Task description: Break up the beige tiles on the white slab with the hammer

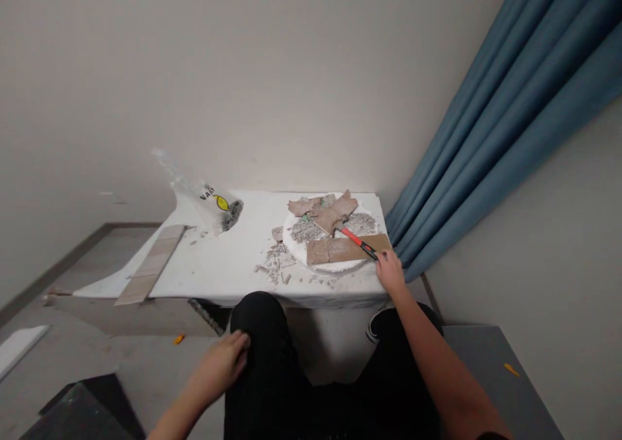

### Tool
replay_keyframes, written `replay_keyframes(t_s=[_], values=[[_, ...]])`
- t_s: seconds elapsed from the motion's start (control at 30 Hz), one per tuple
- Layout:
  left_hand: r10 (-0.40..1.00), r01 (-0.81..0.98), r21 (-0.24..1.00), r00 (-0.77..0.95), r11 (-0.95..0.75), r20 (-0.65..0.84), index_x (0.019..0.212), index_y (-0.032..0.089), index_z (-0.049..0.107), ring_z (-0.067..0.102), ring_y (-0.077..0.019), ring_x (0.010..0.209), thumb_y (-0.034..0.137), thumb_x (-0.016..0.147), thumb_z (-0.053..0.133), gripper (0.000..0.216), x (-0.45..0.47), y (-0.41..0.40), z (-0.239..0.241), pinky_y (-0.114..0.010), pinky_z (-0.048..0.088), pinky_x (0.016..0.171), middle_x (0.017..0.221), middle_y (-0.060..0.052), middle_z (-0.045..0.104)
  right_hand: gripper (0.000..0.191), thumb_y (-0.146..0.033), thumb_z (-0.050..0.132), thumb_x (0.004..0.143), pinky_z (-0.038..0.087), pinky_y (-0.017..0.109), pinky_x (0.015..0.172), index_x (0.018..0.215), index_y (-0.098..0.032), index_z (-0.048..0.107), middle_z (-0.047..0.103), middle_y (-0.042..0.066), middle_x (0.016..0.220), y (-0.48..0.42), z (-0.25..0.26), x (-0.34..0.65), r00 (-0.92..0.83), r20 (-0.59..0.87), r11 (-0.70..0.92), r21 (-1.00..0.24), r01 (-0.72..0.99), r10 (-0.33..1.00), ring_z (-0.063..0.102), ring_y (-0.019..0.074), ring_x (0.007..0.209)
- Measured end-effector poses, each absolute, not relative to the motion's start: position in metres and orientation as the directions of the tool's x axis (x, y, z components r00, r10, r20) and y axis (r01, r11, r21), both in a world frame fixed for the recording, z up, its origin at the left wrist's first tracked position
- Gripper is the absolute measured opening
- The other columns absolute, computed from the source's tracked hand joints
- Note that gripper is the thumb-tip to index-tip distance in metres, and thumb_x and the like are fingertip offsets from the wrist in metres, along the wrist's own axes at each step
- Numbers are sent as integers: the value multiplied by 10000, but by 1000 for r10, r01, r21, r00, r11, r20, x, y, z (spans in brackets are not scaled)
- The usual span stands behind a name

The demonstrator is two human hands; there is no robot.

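Counter [228,268], white-covered, stands against the pale wall. A clear plastic bag [207,197] with a yellow mark lies at the counter's far left; grey grit shows in its open end. A long pale plank [151,265] lies tilted over the counter's left edge. Small grey chips [276,265] are scattered on the counter near its front middle. Blue curtain [505,122] hangs just right of the counter. An orange scrap [179,339] lies on the floor below the counter's front-left.
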State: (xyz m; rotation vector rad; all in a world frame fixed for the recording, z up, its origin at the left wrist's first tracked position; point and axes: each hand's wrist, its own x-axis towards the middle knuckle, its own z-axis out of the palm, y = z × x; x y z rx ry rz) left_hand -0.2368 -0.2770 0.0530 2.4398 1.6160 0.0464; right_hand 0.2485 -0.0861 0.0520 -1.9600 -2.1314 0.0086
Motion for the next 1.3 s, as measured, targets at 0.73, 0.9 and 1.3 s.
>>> replay_keyframes(t_s=[0.73, 0.9, 1.3], values=[[581, 559, 325, 813, -763, -33, 1619, 224, 314, 441, -329, 1476, 432, 911, 491, 759, -266, -179, 21, -518, 383, 1211, 1601, -145, 478, 138, -125, 548, 956, 446, 278, 755, 938, -140, 684, 741, 119, 947, 23, 50, 181, -412, -231, 293, -416, 861, 882, 665, 196, 866], [589, 561, 334, 808, -757, -21, 1612, 251, 327, 435, -315, 1481, 430, 921, 491, 733, -267, -181, 21, -507, 356, 1229, 1601, -122, 486, 156, -165, 516, 991, 426, 289, 751, 982, -141, 670, 733, 135, 978, 19, 55, 181, -405, -240, 297, -384, 874, 882, 660, 212, 875], [620, 596, 310, 784, -740, -27, 1603, 270, 338, 464, -304, 1463, 358, 877, 520, 753, -267, -188, 23, -483, 337, 1252, 1592, -99, 502, 165, -188, 482, 1022, 425, 296, 755, 1026, -151, 643, 722, 131, 1000, 19, 61, 179, -402, -266, 302, -347, 888, 876, 662, 214, 884]])
